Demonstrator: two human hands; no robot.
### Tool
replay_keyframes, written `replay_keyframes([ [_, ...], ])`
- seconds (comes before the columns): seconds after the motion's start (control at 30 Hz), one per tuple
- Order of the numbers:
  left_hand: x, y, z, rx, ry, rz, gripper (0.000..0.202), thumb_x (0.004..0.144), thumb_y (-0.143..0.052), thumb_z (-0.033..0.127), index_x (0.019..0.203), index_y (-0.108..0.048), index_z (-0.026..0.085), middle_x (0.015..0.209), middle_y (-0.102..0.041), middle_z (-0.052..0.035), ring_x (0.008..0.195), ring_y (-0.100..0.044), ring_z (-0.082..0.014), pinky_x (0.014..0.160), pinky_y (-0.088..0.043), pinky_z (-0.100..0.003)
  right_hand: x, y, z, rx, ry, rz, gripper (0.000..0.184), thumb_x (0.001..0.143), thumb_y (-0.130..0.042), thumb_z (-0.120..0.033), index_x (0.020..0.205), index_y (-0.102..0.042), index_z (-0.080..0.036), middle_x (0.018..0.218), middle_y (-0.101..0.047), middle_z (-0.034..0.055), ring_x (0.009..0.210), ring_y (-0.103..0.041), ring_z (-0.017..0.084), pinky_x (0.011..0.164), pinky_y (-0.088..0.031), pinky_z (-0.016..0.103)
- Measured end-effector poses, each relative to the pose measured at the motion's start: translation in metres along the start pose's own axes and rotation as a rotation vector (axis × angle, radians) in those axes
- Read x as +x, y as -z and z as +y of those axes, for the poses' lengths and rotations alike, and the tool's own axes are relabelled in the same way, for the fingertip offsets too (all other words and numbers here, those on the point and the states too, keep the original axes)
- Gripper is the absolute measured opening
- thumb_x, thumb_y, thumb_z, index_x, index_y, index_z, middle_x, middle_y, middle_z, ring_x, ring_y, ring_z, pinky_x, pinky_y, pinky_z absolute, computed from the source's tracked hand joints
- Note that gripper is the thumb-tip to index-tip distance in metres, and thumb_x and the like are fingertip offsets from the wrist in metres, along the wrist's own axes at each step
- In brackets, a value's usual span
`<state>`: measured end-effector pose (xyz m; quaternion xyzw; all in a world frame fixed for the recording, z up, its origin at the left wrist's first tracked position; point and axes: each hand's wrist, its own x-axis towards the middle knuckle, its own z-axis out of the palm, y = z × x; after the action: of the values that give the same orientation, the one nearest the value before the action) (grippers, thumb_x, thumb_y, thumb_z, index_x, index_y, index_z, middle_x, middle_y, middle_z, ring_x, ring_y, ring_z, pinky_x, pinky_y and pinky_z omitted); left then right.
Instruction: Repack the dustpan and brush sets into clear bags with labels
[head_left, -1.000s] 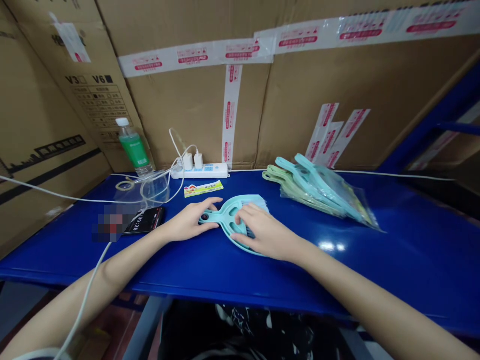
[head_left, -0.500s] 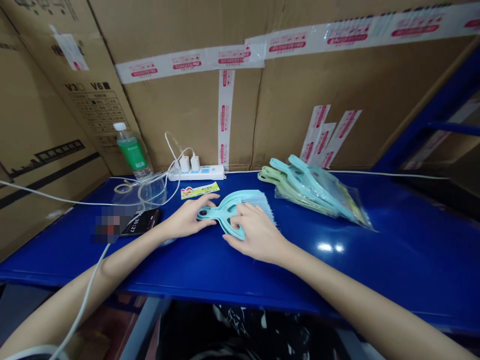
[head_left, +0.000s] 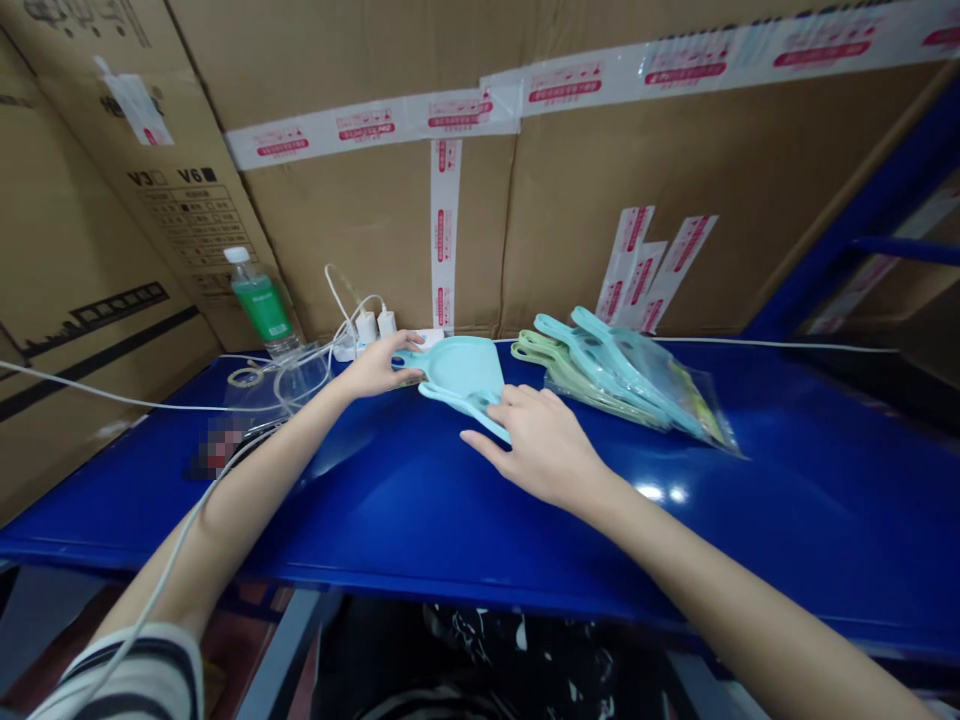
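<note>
A light blue dustpan is tilted above the back of the table, in front of the power strip. My left hand grips it by the handle. Just in front of it is a matching light blue hand brush, its handle pointing left. Closed round the brush's wide end is my right hand, which hides the bristles. The two pieces overlap in view; whether they touch, I cannot tell.
To the right lie several bagged dustpan sets, blue and green. A green-labelled bottle, looping white cables and a white power strip stand at the back left. Cardboard walls the far edge of the blue table.
The brush and dustpan, nested together before, are now apart. My left hand has lifted the dustpan up and away; my right hand has shifted slightly right with the brush.
</note>
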<state>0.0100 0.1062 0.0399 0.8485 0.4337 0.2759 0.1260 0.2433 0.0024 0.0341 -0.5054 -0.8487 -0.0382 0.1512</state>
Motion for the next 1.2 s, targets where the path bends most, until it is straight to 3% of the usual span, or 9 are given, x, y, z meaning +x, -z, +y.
replay_keyframes([
  [0.23,0.039,-0.019,-0.022,0.007,0.016,0.029,0.035,0.075,-0.067,0.018,0.109,-0.056,0.017,0.116,-0.067,-0.0095,0.110,-0.062,-0.0226,0.097,-0.048,-0.040,-0.006,0.009,-0.014,-0.076,0.033,-0.207,0.041,0.098,-0.039,-0.028,0.082,-0.074,-0.014,0.085,-0.068,0.0119,0.087,-0.064,0.024,0.084,-0.040,0.036],
  [0.37,0.057,-0.031,-0.031,0.021,0.032,0.051,0.035,0.077,-0.063,0.015,0.111,-0.057,0.015,0.113,-0.069,-0.0106,0.109,-0.063,-0.0232,0.095,-0.050,-0.040,-0.007,0.013,-0.016,-0.080,0.026,-0.287,0.040,0.098,-0.039,-0.030,0.085,-0.074,-0.015,0.090,-0.069,0.0112,0.088,-0.066,0.024,0.083,-0.043,0.034],
  [0.57,0.071,-0.039,-0.044,0.056,0.019,0.038,0.037,0.074,-0.061,0.008,0.110,-0.060,0.016,0.111,-0.070,-0.0081,0.109,-0.062,-0.0223,0.098,-0.048,-0.040,-0.002,0.001,-0.016,-0.100,0.036,-0.337,0.037,0.098,-0.043,-0.034,0.094,-0.073,-0.012,0.098,-0.069,0.0135,0.092,-0.067,0.026,0.082,-0.045,0.034],
  [0.77,0.075,-0.040,-0.049,0.096,-0.014,0.025,0.040,0.072,-0.053,0.001,0.109,-0.061,0.015,0.113,-0.069,-0.0083,0.114,-0.059,-0.0225,0.102,-0.045,-0.040,0.006,-0.011,-0.010,-0.105,0.015,-0.306,0.033,0.096,-0.048,-0.038,0.089,-0.070,-0.015,0.092,-0.069,0.0108,0.083,-0.067,0.023,0.069,-0.044,0.030],
  [0.93,0.071,-0.036,-0.047,0.121,-0.048,-0.009,0.044,0.073,-0.049,0.001,0.113,-0.059,0.015,0.115,-0.068,-0.0087,0.110,-0.062,-0.0203,0.097,-0.049,-0.037,0.011,-0.019,-0.003,-0.103,0.009,-0.260,0.030,0.095,-0.050,-0.038,0.085,-0.068,-0.016,0.086,-0.069,0.0081,0.077,-0.066,0.021,0.061,-0.038,0.028],
  [1.2,0.076,-0.046,-0.036,0.250,-0.063,-0.016,0.046,0.075,-0.047,0.001,0.117,-0.057,0.017,0.119,-0.067,-0.0083,0.112,-0.061,-0.0200,0.099,-0.049,-0.036,0.014,-0.017,0.002,-0.057,0.078,-0.255,0.022,0.095,-0.053,-0.033,0.087,-0.065,-0.016,0.085,-0.067,0.0066,0.078,-0.064,0.020,0.063,-0.036,0.028],
])
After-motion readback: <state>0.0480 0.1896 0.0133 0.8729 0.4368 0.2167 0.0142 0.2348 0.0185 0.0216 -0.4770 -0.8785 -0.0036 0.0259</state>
